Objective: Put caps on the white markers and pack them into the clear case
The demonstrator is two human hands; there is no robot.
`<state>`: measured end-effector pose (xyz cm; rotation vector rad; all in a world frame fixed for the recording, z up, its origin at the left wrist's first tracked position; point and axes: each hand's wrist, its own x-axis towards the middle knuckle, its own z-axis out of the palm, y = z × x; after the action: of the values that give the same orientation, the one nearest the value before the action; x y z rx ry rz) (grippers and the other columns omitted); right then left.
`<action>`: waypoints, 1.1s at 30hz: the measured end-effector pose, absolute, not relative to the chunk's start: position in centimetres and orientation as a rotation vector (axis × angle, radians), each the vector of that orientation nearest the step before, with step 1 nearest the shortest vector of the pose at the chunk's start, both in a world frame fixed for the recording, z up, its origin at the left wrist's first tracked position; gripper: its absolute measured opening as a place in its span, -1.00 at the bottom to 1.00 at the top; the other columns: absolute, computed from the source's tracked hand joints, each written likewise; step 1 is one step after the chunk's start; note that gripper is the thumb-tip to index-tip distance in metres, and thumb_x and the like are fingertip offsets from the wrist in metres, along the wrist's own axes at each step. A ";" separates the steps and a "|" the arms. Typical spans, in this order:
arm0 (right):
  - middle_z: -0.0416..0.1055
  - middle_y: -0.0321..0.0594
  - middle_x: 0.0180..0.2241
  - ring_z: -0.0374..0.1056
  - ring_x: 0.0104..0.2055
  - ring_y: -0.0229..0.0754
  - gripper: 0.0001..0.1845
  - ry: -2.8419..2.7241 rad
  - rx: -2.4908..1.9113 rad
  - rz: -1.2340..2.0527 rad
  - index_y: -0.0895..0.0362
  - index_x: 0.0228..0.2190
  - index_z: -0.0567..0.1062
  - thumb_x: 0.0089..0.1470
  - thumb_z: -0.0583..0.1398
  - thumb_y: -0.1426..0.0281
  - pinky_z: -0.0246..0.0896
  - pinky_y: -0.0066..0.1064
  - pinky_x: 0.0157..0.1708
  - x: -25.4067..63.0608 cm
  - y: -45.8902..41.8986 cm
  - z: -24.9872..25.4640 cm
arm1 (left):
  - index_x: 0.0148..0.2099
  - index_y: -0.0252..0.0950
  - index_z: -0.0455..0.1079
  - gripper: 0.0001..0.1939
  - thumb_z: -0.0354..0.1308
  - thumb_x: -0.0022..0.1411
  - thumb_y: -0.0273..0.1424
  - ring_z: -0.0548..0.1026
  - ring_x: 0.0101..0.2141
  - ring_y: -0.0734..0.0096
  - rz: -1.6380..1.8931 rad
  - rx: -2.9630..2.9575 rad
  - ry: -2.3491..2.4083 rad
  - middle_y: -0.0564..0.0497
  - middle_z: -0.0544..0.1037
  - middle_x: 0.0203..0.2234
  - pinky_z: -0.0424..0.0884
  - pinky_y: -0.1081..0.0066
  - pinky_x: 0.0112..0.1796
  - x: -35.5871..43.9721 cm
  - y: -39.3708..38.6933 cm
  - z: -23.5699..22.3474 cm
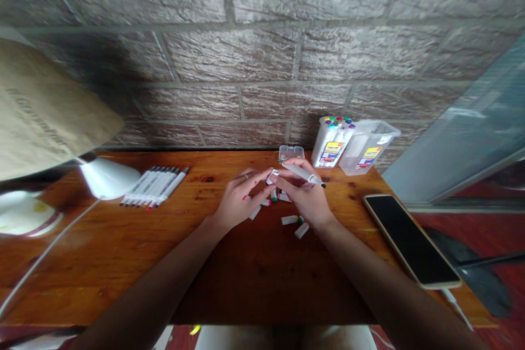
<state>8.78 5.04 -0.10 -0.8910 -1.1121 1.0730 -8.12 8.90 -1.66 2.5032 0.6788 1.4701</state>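
My right grip (308, 197) held the marker (301, 172) slantwise, dark end (323, 185) pointing away from the cap (273, 176) my left grip (235, 200) seemingly pinched.

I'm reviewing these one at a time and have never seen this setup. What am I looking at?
There is no robot here: these are a person's two bare hands, seen in a single picture from a camera worn on the head, looking forward and down.

The surface is a brown wooden table. The left hand has its fingertips at a small white cap, close to the right fingers. The right hand holds a white marker with a dark tip.

Below the hands lie short white pieces, some with coloured ends. To the left is a row of white markers; to the right, a black-screened phone. Behind stand two clear plastic boxes, one full of markers.
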 end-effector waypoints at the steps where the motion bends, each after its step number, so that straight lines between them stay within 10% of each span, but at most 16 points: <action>1: 0.59 -0.33 -0.34 0.55 -0.32 -0.12 -0.53 -1.125 -0.895 1.068 -0.01 -0.21 0.33 -0.10 0.42 0.25 0.47 -0.31 -0.35 8.8 5.0 -0.1 | 0.14 -0.19 0.42 -0.65 0.19 0.31 -0.41 0.61 -0.18 0.31 1.469 2.515 0.695 -0.07 0.65 -0.19 0.53 0.28 -0.12 -8.2 9.0 -1.7; 8: 0.55 -0.30 -0.21 0.53 -0.18 -0.16 -0.63 -1.290 -0.953 0.798 -0.02 -0.18 0.41 -0.02 0.36 0.22 0.45 -0.35 -0.27 9.1 5.0 0.1 | 0.04 -0.21 0.47 -0.74 0.17 0.31 -0.41 0.60 -0.17 0.29 1.546 2.542 0.877 -0.06 0.65 -0.15 0.51 0.26 -0.09 -7.8 8.9 -1.2; 15: 0.52 -0.30 -0.43 0.20 -0.66 -0.36 -0.61 -1.163 -1.034 0.757 0.06 -0.23 0.46 0.18 0.14 0.00 0.14 -0.47 -0.65 9.5 5.2 0.4 | -0.07 -0.25 0.49 -0.83 0.19 0.30 -0.38 0.60 -0.23 0.31 1.575 2.440 1.033 -0.06 0.65 -0.22 0.52 0.30 -0.17 -7.9 9.2 -1.4; 33: 0.36 -0.34 -0.59 0.28 -0.55 -0.31 -0.57 -1.106 -1.101 0.651 0.10 -0.49 0.40 0.13 0.20 -0.01 0.20 -0.46 -0.55 9.6 4.8 1.2 | -0.12 -0.23 0.49 -0.86 0.26 0.24 -0.38 0.59 -0.24 0.34 1.564 2.409 0.979 0.00 0.64 -0.25 0.50 0.33 -0.13 -7.7 8.9 -1.4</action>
<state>9.65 4.81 1.21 -1.1013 -1.1062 0.6515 -7.67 8.87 -1.40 2.4091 0.9791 1.5644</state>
